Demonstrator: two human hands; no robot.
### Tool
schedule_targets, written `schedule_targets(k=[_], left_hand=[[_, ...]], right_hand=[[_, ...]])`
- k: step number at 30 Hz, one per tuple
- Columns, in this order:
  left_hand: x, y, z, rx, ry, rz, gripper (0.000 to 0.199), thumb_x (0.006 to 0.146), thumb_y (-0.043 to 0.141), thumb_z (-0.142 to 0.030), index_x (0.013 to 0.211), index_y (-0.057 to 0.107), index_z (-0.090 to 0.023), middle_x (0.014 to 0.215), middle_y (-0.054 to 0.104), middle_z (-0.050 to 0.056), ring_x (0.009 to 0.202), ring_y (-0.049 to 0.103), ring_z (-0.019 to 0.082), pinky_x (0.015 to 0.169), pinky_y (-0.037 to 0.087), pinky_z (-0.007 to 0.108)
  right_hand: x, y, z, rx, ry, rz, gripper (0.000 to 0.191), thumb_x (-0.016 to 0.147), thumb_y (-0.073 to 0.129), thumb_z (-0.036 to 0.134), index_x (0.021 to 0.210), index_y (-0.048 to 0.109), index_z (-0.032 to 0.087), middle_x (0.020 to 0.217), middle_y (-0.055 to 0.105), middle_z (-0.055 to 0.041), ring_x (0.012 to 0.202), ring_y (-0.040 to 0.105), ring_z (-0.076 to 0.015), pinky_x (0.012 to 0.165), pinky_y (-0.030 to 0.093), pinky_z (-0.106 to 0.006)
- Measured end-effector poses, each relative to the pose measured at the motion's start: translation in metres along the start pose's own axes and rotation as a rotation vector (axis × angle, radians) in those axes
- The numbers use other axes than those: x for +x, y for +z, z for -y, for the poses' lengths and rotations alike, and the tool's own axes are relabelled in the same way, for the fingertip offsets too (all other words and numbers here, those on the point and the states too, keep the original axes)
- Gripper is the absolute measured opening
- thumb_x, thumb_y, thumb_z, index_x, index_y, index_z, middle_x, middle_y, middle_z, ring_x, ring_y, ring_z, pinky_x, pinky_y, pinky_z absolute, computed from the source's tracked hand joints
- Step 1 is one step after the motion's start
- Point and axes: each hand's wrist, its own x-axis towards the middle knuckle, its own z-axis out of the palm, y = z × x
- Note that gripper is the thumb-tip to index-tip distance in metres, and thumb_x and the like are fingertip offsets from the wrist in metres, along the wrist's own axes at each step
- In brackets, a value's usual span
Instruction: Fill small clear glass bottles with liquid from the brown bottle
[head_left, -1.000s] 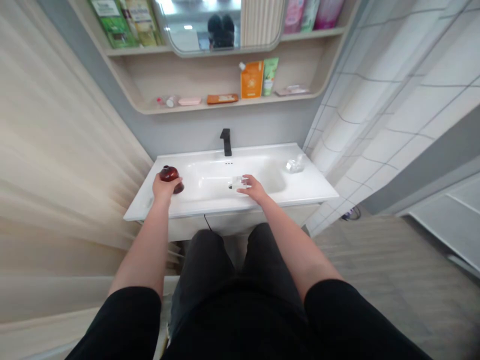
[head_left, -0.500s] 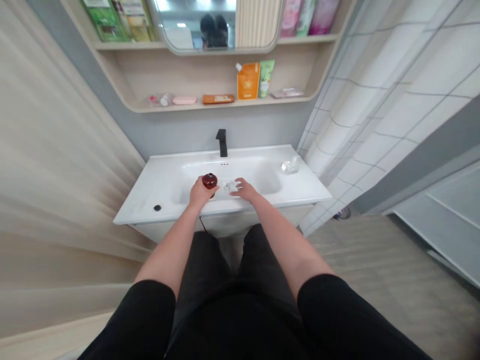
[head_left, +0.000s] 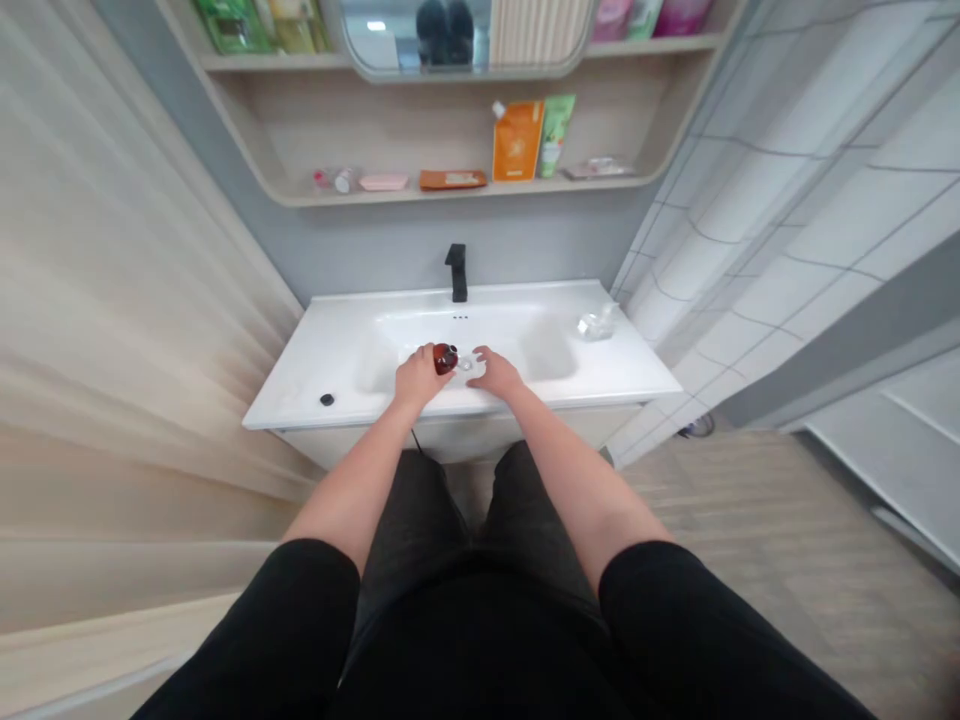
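Left hand (head_left: 418,378) grips a red bottle (head_left: 445,358); palm-down right hand (head_left: 496,373) touches clear plastic (head_left: 469,365).

White ceramic washbasin (head_left: 300,405): black faucet (head_left: 457,273) at back edge, small black disc (head_left: 327,399) near front left rim, clear glass-like item (head_left: 598,323) on right side. Pale wooden shelf (head_left: 390,194) above: orange pouch (head_left: 517,140), green tube (head_left: 556,135), pink soap bar (head_left: 382,182), orange packet (head_left: 452,179).
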Motion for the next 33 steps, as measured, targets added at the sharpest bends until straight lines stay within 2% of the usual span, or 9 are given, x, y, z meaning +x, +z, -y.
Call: schedule_targets(k=[7,14,23,33], left_hand=[[0.000,-0.002,0.000,0.045,0.039,-0.018,0.063,0.094,0.083,-0.046,0.147,0.060,-0.022,0.139,0.073,0.019,0.127,0.071,0.040,0.104,0.054,0.047],[-0.002,-0.006,-0.001,0.095,0.101,-0.055,0.053,0.100,0.070,-0.036,0.151,0.062,-0.024,0.144,0.072,0.020,0.133,0.066,0.041,0.114,0.044,0.053],[-0.004,-0.008,-0.001,0.109,0.122,-0.053,0.060,0.099,0.061,-0.026,0.160,0.060,-0.026,0.155,0.067,0.020,0.142,0.058,0.041,0.119,0.037,0.056],[-0.006,-0.012,-0.001,0.096,0.148,-0.060,0.068,0.099,0.057,-0.022,0.166,0.057,-0.027,0.157,0.064,0.021,0.146,0.054,0.042,0.124,0.031,0.058]], right_hand=[[-0.002,-0.001,0.002,-0.001,0.000,0.005,0.082,0.073,0.102,0.039,0.144,0.060,0.033,0.136,0.079,-0.0071,0.122,0.076,-0.0317,0.109,0.061,-0.048],[-0.002,-0.002,0.002,0.031,-0.004,0.011,0.082,0.072,0.102,0.039,0.144,0.062,0.035,0.134,0.079,-0.0050,0.117,0.077,-0.0310,0.106,0.062,-0.047],[-0.001,-0.001,0.001,0.054,-0.018,0.006,0.086,0.072,0.103,0.038,0.148,0.062,0.034,0.134,0.079,-0.0057,0.115,0.078,-0.0298,0.107,0.061,-0.046],[0.002,0.001,0.000,0.055,-0.026,-0.002,0.086,0.071,0.104,0.039,0.147,0.064,0.035,0.133,0.079,-0.0045,0.113,0.078,-0.0293,0.106,0.062,-0.046]])
